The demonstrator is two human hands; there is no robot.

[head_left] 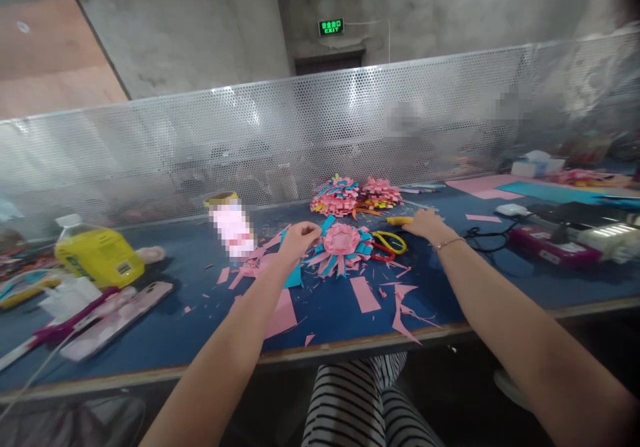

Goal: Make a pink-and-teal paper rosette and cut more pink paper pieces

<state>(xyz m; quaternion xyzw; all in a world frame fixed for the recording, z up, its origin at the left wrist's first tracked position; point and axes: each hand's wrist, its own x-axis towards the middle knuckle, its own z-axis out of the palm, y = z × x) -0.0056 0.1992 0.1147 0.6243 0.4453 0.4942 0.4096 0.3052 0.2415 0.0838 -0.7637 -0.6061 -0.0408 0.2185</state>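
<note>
A pink and blue paper flower (341, 241) lies on the blue table (330, 317). My left hand (301, 236) is at its left side, fingers pinched together; what they hold, if anything, is too small to name. My right hand (424, 225) is to the right of the flower, its fingers closed at a yellow tool (399, 221). Between the flower and this hand lie scissors with yellow and red handles (390, 243). Finished-looking paper flowers (336, 195) are grouped behind. Pink paper pieces (365, 294) and scraps are scattered in front.
At the left are a bottle of yellow liquid (100, 255) and a phone (118, 320). A roll of tape (221, 199) stands near the perforated metal screen (280, 147). On the right are a purple power strip (555, 245), cables and large paper sheets (483, 183).
</note>
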